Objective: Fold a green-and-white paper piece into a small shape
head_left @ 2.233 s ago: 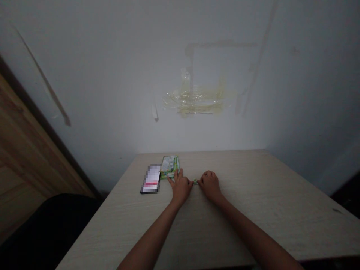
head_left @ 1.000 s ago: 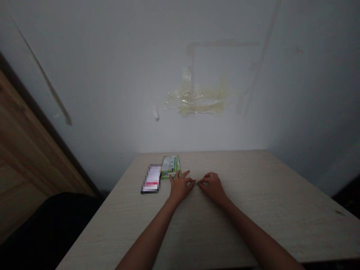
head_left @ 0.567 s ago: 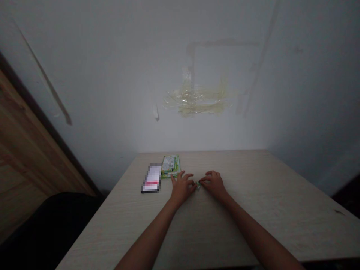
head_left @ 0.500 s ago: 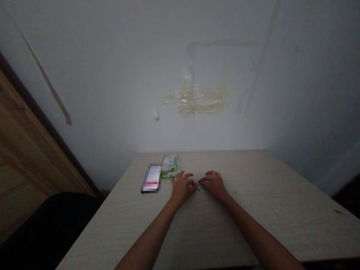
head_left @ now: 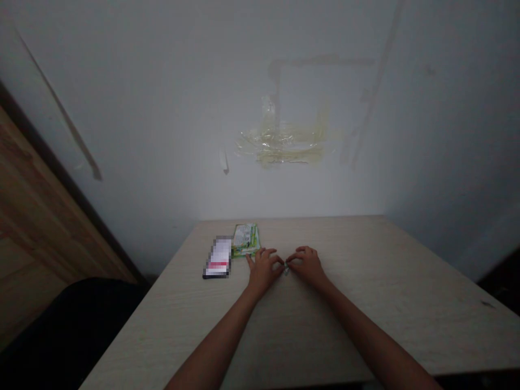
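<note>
My left hand (head_left: 262, 268) and my right hand (head_left: 307, 265) rest side by side on a pale wooden table (head_left: 365, 303), fingertips meeting. Between them both pinch a tiny green piece (head_left: 286, 267), mostly hidden by the fingers. A green and white packet (head_left: 245, 239) lies flat just beyond my left hand. Left of the packet lies a dark phone with a lit screen (head_left: 218, 258).
The table stands against a white wall with old tape marks (head_left: 284, 143). A wooden panel (head_left: 36, 227) runs along the left, and a dark shape (head_left: 65, 330) lies below it beside the table's left edge. The room is dim.
My left hand's fingers have curled in from flat toward my right hand. The small green piece between the fingertips shows less than before. The packet and phone have not moved.
</note>
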A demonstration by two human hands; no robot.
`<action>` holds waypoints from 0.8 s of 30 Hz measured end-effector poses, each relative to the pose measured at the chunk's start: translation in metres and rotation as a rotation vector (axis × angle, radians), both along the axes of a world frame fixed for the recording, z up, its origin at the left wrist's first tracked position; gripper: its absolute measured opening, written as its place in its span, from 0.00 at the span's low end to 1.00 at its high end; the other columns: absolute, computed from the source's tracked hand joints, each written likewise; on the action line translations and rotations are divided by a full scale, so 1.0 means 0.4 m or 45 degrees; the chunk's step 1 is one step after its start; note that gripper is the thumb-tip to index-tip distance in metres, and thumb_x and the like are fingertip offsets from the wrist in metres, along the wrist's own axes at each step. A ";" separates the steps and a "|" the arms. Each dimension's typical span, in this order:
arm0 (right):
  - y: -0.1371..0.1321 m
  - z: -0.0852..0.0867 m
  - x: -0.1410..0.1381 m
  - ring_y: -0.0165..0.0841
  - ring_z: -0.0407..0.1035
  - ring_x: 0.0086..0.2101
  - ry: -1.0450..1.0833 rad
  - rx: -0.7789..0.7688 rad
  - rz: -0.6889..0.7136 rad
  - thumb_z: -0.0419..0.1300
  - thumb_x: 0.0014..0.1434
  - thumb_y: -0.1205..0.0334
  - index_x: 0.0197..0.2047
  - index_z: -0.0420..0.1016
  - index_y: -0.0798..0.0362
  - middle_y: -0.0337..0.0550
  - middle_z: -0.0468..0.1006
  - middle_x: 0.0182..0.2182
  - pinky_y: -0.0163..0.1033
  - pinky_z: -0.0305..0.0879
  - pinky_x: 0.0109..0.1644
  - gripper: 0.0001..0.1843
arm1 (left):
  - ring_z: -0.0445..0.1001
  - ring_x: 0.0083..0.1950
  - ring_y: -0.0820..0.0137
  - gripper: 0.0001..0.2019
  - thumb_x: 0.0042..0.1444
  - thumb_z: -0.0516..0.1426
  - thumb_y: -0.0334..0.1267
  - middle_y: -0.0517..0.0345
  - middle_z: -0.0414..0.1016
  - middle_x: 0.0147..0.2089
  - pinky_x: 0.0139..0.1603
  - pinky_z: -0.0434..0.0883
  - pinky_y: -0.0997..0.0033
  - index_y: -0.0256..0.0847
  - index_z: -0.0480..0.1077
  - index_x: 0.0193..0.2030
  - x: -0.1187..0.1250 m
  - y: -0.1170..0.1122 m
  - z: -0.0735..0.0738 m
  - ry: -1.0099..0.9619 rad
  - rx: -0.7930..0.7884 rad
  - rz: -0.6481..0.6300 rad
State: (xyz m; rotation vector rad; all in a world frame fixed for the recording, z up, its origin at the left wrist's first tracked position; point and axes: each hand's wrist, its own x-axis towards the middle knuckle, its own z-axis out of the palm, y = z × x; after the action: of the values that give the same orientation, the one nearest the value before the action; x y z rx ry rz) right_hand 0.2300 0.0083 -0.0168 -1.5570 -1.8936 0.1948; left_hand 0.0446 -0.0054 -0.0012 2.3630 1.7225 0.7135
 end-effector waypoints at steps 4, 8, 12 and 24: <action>0.001 0.003 -0.002 0.40 0.64 0.51 -0.008 -0.035 0.012 0.64 0.54 0.53 0.37 0.83 0.41 0.45 0.76 0.45 0.47 0.56 0.57 0.08 | 0.52 0.68 0.52 0.06 0.54 0.61 0.47 0.64 0.67 0.62 0.63 0.36 0.24 0.56 0.77 0.39 -0.002 0.003 0.000 0.018 0.019 -0.014; -0.006 0.003 -0.003 0.39 0.64 0.50 0.026 -0.006 -0.010 0.64 0.53 0.52 0.36 0.83 0.41 0.44 0.76 0.45 0.45 0.58 0.55 0.08 | 0.52 0.68 0.52 0.05 0.55 0.61 0.46 0.64 0.68 0.62 0.63 0.35 0.24 0.53 0.77 0.37 -0.003 0.004 0.005 0.015 0.014 -0.023; -0.007 -0.002 -0.001 0.39 0.65 0.48 0.078 0.024 0.000 0.66 0.52 0.55 0.34 0.83 0.43 0.44 0.76 0.43 0.44 0.58 0.55 0.05 | 0.54 0.67 0.53 0.04 0.55 0.61 0.43 0.63 0.69 0.61 0.63 0.36 0.25 0.50 0.76 0.34 -0.002 0.003 0.004 -0.001 0.032 -0.018; -0.006 -0.006 0.007 0.39 0.64 0.49 0.064 0.019 0.113 0.66 0.51 0.59 0.33 0.84 0.40 0.41 0.77 0.44 0.44 0.58 0.56 0.05 | 0.57 0.65 0.57 0.06 0.56 0.60 0.44 0.61 0.70 0.58 0.65 0.39 0.29 0.53 0.74 0.41 0.000 -0.008 -0.003 -0.035 0.037 0.023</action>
State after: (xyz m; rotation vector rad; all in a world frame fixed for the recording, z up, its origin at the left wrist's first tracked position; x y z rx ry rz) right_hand 0.2327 0.0060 -0.0194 -1.4462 -1.9226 0.2558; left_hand 0.0447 -0.0084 -0.0024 2.3479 1.7363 0.7757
